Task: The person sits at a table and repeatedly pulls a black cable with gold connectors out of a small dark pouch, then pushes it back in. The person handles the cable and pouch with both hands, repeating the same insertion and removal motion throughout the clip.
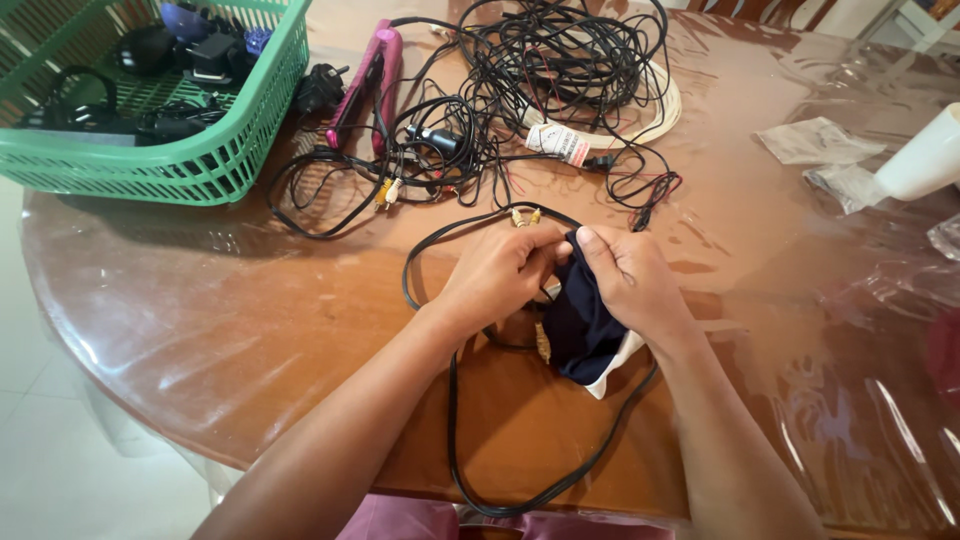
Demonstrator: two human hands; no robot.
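A dark blue cloth [580,325] is pinched by the right hand [628,280], and a black cable [455,400] by the left hand [497,272], above the bench [250,320].

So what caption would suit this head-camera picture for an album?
Left hand and right hand hold a black cable and dark cloth over a table, beside tangled wires and a green basket.

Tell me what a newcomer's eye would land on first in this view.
First, the two hands at centre: the left hand and right hand meet over a dark blue cloth and a black cable looping toward the table's near edge. Behind them sprawls a tangle of black wires, with a green plastic basket at far left.
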